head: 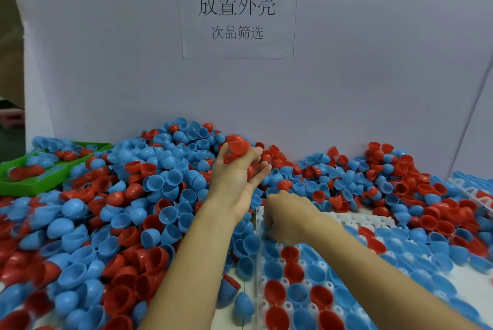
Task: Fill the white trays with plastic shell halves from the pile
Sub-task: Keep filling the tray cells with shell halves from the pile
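Leftmost, at the far left edge of the bench (241,280): a green tray (29,185), holding a few red and blue shell halves and partly buried by the pile (128,196). Across the whole left half and along the far wall: a deep heap of red and blue plastic shell halves, some rim up, some dome up, spilling right up to the white partition (106,62). Near the middle, raised over the pile: the left hand (237,169), palm turned up, fingers curled round several red shell halves (238,146), one large red dome topmost against the fingertips. On the partition above, a taped paper sign (237,10) with printed characters. Just right of the left hand and lower: the right hand (286,219), knuckles up, fingers curled down onto the far left corner of the white tray (354,219); whether a shell sits inside that grip, cannot tell. Near right: the tray's cells mostly filled with red and blue halves, open side up, a few bare white cells along its far edge. Far right: a second white tray (472,192) at the frame edge, likewise under loose shells.
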